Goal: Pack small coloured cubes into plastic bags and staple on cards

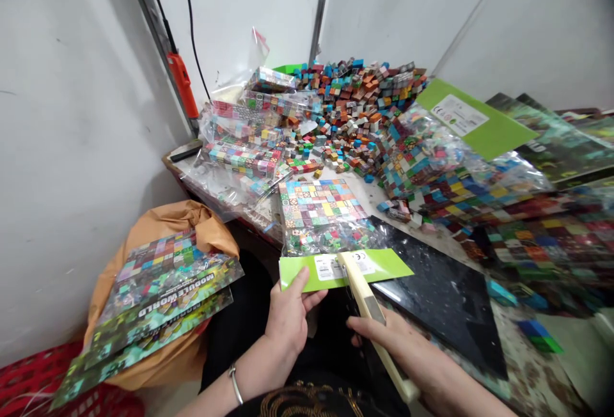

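table [522, 366] fills the right and centre of the frame, its surface stained and crowded. upper centre: a large loose pile of small coloured cubes [357, 107] against the wall. left of it, filled clear bags of cubes [242, 148] stacked near the table's far corner. lower left, off the table: printed cards [158, 295] lying on an orange sack [163, 225]. upper right: a green card [472, 119] propped on more bagged cubes. lower centre: black mat [441, 295] on the table edge. at its near left end, a clear bag [323, 215] of cubes with a green header [336, 268] folded over its mouth. a cream tool [371, 314], long and bar-like, lies across the header; exact kind cannot be told. left hand [288, 318] pinches the header's left end, thumb on top, fingers beneath. right hand [407, 346] is wrapped closed around the tool's handle. risks, as judged: header sits slightly askew to the bag, so any slip of the left pinch could let it skew or slide off before it is fixed; the bag hangs partly past the table edge, so its weight could drag it towards the lap; loose cubes near the mat could get under the tool and spoil contact.
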A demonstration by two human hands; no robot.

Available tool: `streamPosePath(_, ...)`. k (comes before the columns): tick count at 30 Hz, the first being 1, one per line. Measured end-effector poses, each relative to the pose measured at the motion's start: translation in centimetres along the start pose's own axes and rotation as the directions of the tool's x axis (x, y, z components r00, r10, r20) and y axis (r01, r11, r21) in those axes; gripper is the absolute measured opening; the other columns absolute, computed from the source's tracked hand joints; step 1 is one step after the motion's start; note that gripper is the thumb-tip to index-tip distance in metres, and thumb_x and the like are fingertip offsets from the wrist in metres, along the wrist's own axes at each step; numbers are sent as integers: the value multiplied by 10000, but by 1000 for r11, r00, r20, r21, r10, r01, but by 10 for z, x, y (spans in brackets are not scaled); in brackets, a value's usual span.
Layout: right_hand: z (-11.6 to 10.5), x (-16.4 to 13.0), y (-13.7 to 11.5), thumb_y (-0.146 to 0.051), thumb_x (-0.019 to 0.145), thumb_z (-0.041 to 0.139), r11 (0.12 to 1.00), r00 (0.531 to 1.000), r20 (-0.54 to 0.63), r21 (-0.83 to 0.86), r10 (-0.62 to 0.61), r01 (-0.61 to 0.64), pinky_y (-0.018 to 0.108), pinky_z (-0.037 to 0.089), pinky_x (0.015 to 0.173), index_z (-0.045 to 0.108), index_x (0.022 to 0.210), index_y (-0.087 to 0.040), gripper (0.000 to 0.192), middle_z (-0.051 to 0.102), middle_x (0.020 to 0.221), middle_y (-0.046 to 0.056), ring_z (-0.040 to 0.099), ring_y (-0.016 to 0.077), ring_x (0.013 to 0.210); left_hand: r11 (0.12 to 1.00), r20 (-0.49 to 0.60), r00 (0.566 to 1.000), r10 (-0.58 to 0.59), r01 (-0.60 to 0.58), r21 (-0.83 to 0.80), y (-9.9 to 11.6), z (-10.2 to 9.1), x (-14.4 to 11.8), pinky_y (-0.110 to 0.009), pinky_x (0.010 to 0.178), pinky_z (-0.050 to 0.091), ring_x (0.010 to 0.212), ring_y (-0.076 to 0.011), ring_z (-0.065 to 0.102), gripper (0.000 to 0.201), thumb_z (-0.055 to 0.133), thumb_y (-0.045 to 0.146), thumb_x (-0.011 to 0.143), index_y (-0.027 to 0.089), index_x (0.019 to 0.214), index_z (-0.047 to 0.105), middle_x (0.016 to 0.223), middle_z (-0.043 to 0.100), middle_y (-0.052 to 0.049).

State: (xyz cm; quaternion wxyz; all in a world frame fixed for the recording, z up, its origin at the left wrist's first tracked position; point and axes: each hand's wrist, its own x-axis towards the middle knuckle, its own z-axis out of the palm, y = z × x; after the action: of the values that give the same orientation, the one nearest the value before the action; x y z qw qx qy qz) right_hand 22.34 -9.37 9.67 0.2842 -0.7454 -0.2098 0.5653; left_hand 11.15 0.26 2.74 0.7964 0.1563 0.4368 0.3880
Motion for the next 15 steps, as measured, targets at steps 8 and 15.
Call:
streamPosePath(8,6,3,-4,-481,763,481,998,998,-42,-51,44,-47,236,379,601,550,910,-173,347,606,779,23,526,141,690,1000,0,1000,-6,6,9,-4,-4,2,-315,589,565,773,-234,643,280,625,210,736,72,971,561,959,641,-169)
streamPosePath(15,5,14,-2,-489,735,513,994,997,-14,-77,78,-79,225,384,552,575,798,-135,366,615,726,48,524,121,606,1000,11,1000,-9,9,4,-6,-5,3,-322,590,569,737,-223,646,281,638,217,725,63,949,571,936,646,-170)
